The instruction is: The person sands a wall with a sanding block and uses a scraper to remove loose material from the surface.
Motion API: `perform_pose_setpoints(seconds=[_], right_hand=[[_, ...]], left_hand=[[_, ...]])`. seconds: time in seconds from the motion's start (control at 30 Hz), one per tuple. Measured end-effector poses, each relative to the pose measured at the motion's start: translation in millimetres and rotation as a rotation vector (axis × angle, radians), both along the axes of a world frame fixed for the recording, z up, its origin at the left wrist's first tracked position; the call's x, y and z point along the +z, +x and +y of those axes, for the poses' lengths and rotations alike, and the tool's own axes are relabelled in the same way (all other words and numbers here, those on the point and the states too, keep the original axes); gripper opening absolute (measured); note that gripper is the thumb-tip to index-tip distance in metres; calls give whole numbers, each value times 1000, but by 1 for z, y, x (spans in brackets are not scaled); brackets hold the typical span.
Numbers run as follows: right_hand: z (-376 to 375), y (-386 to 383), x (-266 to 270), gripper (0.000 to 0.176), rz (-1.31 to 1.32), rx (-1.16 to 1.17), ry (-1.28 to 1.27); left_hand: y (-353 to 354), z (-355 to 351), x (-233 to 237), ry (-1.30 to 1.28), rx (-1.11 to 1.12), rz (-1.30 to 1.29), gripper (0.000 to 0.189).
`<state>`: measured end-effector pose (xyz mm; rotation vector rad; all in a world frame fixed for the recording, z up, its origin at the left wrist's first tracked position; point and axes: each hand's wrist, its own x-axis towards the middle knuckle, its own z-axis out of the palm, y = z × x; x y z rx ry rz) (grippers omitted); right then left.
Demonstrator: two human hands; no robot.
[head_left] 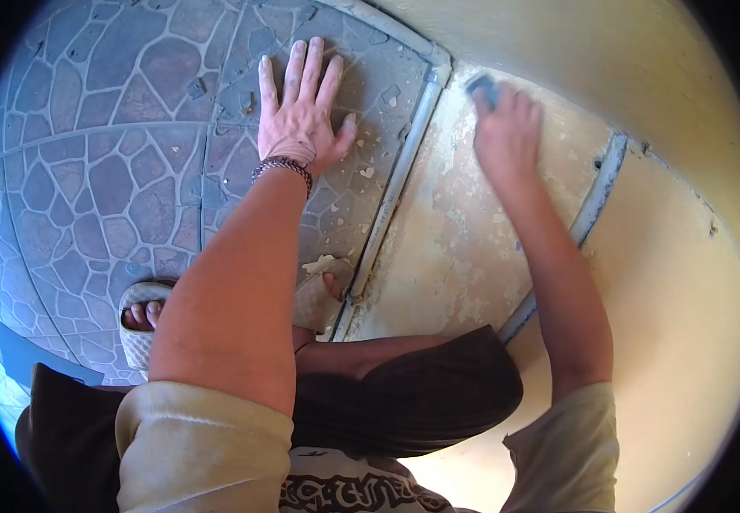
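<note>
My left hand lies flat on the stone-patterned tile floor, fingers spread, with a braided bracelet at the wrist. Nothing is in it. Around it lie loose paint flakes. My right hand, smeared by motion, is closed around a small blue-grey scraper-like piece. I cannot tell its exact kind. That piece is at the top of a patchy, peeling cream wall panel, close to the corner of a pipe. My fingers hide most of it.
A grey pipe runs along the base of the wall and bends at a corner joint. Another worn pipe crosses the wall beneath my right forearm. My sandalled feet rest on the tiles. Dark chips lie farther left.
</note>
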<state>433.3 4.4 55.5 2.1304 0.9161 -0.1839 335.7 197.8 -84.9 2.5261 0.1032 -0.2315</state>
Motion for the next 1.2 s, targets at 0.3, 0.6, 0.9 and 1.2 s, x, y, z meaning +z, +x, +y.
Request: perform_pose_setpoints(seconds=[0.3,0.6,0.9,1.2], right_hand=[[-29,-119,-12,21,197,22,-176],[23,-32,-15,23,18,-290,-41],[-22,-120,-11,18,318,-47,-115],[0,-43,-7,21,120,-327,102]], left_hand=[[0,3,-3,-25,21,-13,76],[0,3,-5,-48,34,-41,75],[0,6,-4,-54,14,18,77],[0,4,-5,-64,20,-8,78]])
